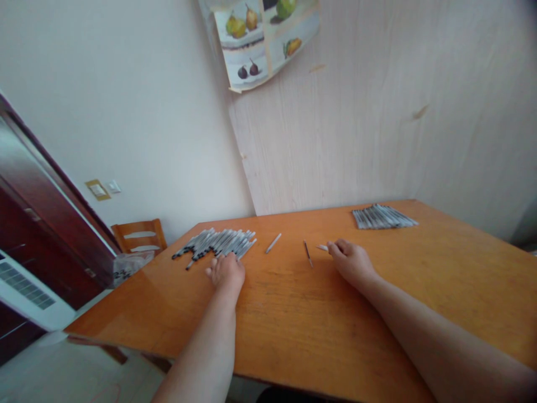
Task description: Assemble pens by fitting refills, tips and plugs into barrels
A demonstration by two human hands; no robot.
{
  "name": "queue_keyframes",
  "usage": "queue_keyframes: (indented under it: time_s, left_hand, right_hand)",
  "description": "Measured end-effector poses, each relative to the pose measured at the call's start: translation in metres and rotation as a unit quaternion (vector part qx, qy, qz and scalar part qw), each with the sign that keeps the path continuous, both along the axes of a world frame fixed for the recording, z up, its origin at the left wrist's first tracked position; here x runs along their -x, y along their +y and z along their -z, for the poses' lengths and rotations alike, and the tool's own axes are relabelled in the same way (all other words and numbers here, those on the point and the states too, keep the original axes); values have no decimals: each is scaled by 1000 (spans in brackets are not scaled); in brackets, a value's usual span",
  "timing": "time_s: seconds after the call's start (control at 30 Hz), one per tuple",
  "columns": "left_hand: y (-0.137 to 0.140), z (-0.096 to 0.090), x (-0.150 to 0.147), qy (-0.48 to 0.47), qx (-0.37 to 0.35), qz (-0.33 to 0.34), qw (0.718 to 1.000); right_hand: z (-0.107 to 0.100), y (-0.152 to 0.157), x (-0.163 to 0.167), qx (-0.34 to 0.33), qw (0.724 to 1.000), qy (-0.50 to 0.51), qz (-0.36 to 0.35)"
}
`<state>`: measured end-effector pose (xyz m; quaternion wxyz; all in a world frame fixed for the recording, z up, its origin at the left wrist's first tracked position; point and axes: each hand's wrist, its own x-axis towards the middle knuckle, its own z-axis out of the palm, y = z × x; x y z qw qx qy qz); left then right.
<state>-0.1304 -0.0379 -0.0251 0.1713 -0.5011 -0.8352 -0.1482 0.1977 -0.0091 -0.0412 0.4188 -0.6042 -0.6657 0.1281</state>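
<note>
My left hand [227,273] rests at the near edge of a loose pile of clear-barrelled pens [222,240] with black ends. Its fingers are curled; whatever is between them is hidden behind the hand. My right hand [350,260] is closed around a slim pen [322,247], whose pale pointed end sticks out to the left. Between the hands lie a dark, thin pen refill [307,253] and a single whitish pen barrel [273,243], apart from each other.
A neat row of pens [384,216] lies at the back right of the wooden table [285,324]. Beyond the left edge stand a wooden chair [140,235] and a clear plastic bag [130,263] with dark pieces. A wall closes off the back.
</note>
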Motion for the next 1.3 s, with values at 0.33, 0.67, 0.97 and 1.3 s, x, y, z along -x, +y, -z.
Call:
queue_keyframes:
  time_s: [0.33, 0.67, 0.97, 1.3]
  left_hand:
    - [-1, -2, -1, -8, 8, 11, 1000]
    - [-1, -4, -3, -9, 27, 4, 1000]
    - [-6, -12, -11, -4, -12, 20, 1000]
    - [-6, -22, -30, -40, -83, 187, 978]
  right_hand:
    - [0, 0, 0, 0, 1000, -1, 1]
    - [1, 1, -1, 3, 1000, 2, -5]
    - [-2, 0, -1, -3, 1000, 2, -3]
    - [-3, 9, -9, -18, 990, 131, 40]
